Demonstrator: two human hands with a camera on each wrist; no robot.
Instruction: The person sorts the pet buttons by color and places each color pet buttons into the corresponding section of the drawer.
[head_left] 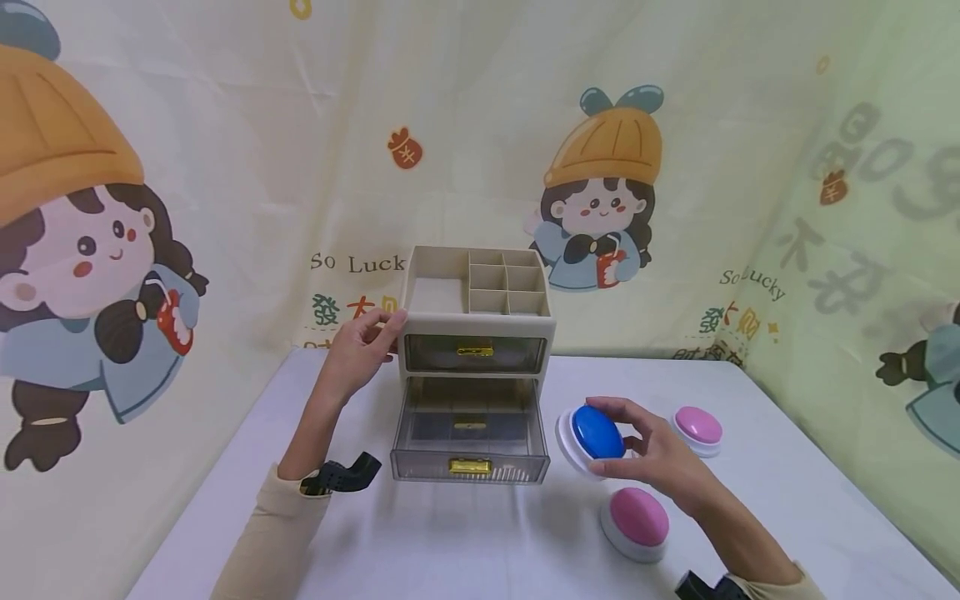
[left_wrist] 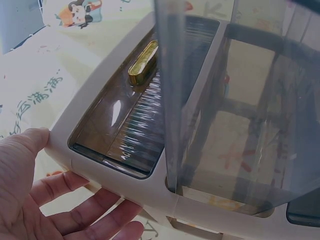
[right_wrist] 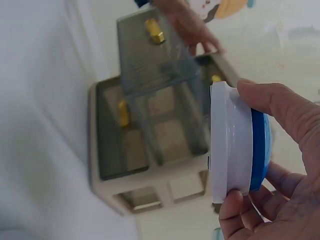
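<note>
My left hand (head_left: 365,350) touches the upper left side of a cream desktop drawer organizer (head_left: 480,325); the thumb (left_wrist: 31,140) rests at its corner, and the other fingers spread along the side wall. Its upper drawer (head_left: 506,355), smoky clear with a gold handle, is closed. Below it, a clear drawer (head_left: 517,467) is pulled out toward me and looks empty. To the right of the organizer, my right hand (head_left: 660,454) grips a blue push button (head_left: 597,432) with a white round base (right_wrist: 231,145), thumb on one side and fingers on the opposite side. The button is tilted.
Two pink push buttons with white bases stand on the white table (head_left: 352,542): one pink button (head_left: 639,517) nearer me, another pink button (head_left: 698,425) farther right. The organizer's top has open compartments (head_left: 487,279). A cartoon-printed cloth (head_left: 480,192) hangs behind the table.
</note>
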